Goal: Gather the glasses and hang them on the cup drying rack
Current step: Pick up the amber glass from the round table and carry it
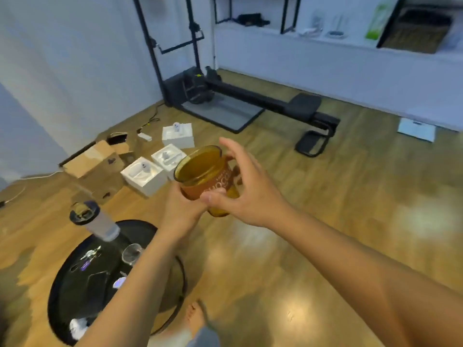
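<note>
Both forearms reach forward from the bottom edge, over a wooden floor point(325, 221). Below my left arm sits a round black desk point(75, 284); on it stand a clear glass point(131, 254), partly hidden by that arm, and at the desk's far edge a tall tumbler with a dark lid point(96, 221), tilted in this wide view. Beyond the desk, in mid-air, my left hand point(180, 209) grips the base of an amber glass mug point(208, 176) with white lettering, its fingers wrapped round it. My right hand point(248, 189) is just right of the mug, fingers spread wide, thumb touching its lower side. Farther beyond the mug lie white boxes point(142, 175) and a cardboard box point(97, 159) on the floor, then black exercise equipment point(250, 98) against the wall.
</note>
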